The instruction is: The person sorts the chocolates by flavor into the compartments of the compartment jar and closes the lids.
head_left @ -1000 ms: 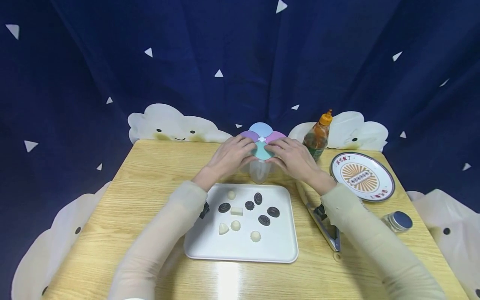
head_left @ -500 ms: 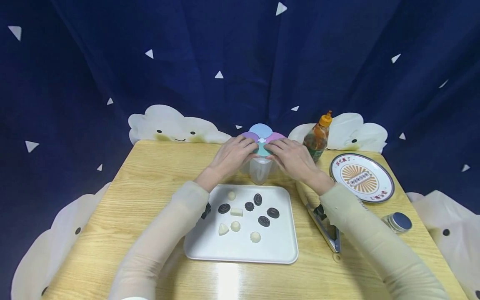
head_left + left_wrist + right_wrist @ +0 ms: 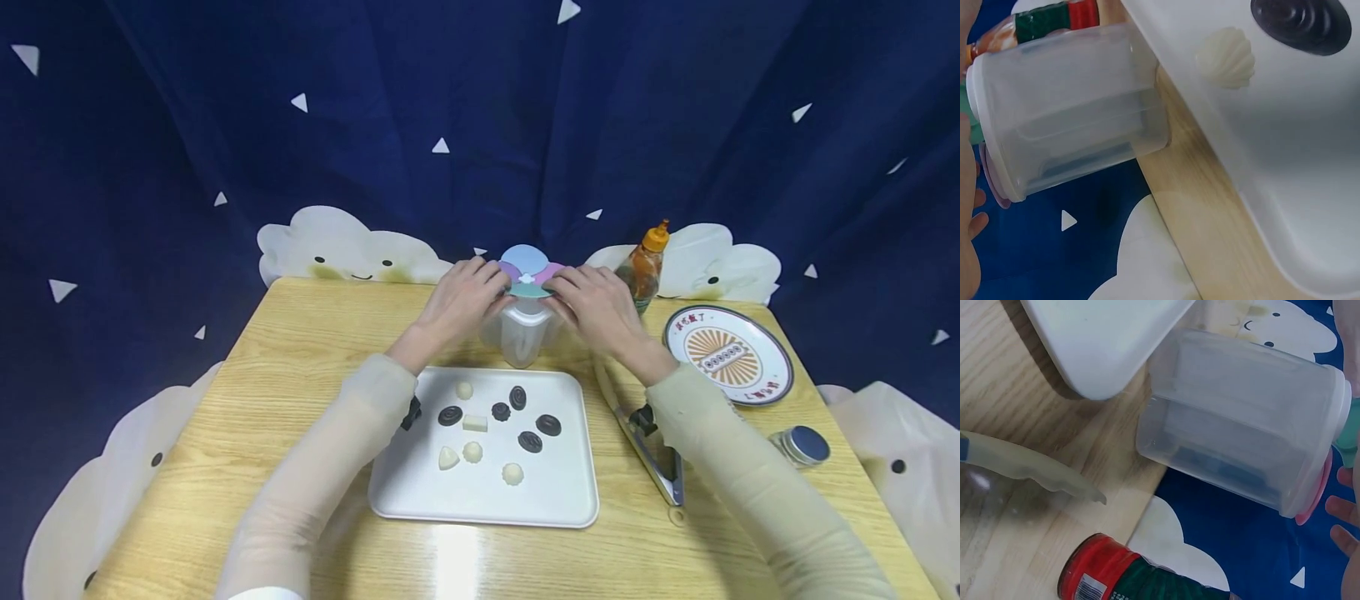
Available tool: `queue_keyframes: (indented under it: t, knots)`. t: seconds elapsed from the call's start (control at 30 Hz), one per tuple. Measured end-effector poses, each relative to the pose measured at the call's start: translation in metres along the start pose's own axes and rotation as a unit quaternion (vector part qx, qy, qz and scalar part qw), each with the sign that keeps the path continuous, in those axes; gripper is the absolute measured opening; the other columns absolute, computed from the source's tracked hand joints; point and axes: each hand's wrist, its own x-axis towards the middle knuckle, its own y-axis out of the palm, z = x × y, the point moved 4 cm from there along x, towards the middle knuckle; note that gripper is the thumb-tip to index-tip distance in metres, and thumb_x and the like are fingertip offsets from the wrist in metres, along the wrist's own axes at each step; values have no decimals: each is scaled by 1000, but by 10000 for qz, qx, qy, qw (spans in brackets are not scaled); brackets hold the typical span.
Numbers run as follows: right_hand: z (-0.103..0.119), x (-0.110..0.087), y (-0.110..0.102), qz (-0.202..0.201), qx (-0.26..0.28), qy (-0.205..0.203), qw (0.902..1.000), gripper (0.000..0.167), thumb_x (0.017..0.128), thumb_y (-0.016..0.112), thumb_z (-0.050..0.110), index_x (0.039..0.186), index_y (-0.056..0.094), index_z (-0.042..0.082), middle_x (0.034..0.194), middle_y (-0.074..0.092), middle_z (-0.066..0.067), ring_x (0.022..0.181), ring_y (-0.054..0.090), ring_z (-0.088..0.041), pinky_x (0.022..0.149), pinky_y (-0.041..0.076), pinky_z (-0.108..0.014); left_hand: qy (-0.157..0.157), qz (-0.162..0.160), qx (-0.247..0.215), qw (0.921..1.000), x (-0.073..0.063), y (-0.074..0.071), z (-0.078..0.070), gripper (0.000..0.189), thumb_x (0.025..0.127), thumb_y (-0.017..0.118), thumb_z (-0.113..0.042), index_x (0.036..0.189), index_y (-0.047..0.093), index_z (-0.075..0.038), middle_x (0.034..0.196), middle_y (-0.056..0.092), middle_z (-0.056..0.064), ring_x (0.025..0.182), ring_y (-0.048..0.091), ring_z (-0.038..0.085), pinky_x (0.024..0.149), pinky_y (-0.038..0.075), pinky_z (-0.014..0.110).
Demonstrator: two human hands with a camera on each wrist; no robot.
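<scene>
A clear plastic storage canister (image 3: 521,340) stands behind the tray, with a flower-shaped lid (image 3: 527,253) of blue, purple, pink and teal petals. My left hand (image 3: 462,302) and right hand (image 3: 597,310) pinch the front teal petal (image 3: 529,290) from either side, fingers on top and thumbs below. That petal is raised at the front, and the canister's white rim shows under it. In the left wrist view the see-through canister wall (image 3: 1079,106) has compartments inside. The right wrist view shows the canister (image 3: 1235,419) beside my right fingers (image 3: 1341,509).
A white tray (image 3: 420,500) holds several white and dark moulded chocolates (image 3: 549,425). To the right are a sauce bottle (image 3: 643,271) with an orange cap, a patterned plate (image 3: 772,367) and a small jar (image 3: 802,446). A long pale-edged object (image 3: 654,467) lies partly beneath my right forearm.
The teal petal's front edge has tilted upward between both hands, uncovering more of the white rim below. The hands have risen slightly; the tray and the other things stay put.
</scene>
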Motion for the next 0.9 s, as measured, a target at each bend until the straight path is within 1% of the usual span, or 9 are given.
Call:
queue_keyframes:
  t: [0.1,0.33,0.6,0.8,0.9]
  knots:
    - [-3,3,-1,-60,6,65,10000,25,99,71,33,108,74,11,108,76,-11,96,71,-34,82,56,-46,14,-1,38,10000,5,-1,2,24,105,63,-35,113,70,-13,109,72,5,102,65,28,93,55,40]
    - [-10,12,-3,-153,63,251,9995,28,98,71,36,103,72,9,101,74,-10,89,68,-34,73,52,-45,-79,19,146,9999,16,-3,7,22,107,61,-33,111,71,-14,102,69,5,95,63,27,85,54,38]
    - [-17,17,-4,149,144,558,9982,27,100,70,37,105,72,10,103,74,-10,91,66,-34,74,51,-45,-107,115,202,9997,22,-5,12,26,109,56,-36,111,71,-16,101,68,5,94,62,28,86,53,39]
    - [-18,19,-4,190,165,778,9966,28,101,69,38,106,73,11,101,74,-9,89,65,-33,73,51,-44,-184,353,203,9990,23,-5,14,25,110,51,-36,112,68,-17,104,66,6,97,60,28,90,52,40]
    - [-17,16,-7,205,142,1011,9946,30,100,70,40,108,73,11,104,72,-10,89,65,-33,72,51,-46,-198,400,206,9988,23,-4,13,25,111,51,-36,111,68,-17,105,67,6,98,60,28,91,52,41]
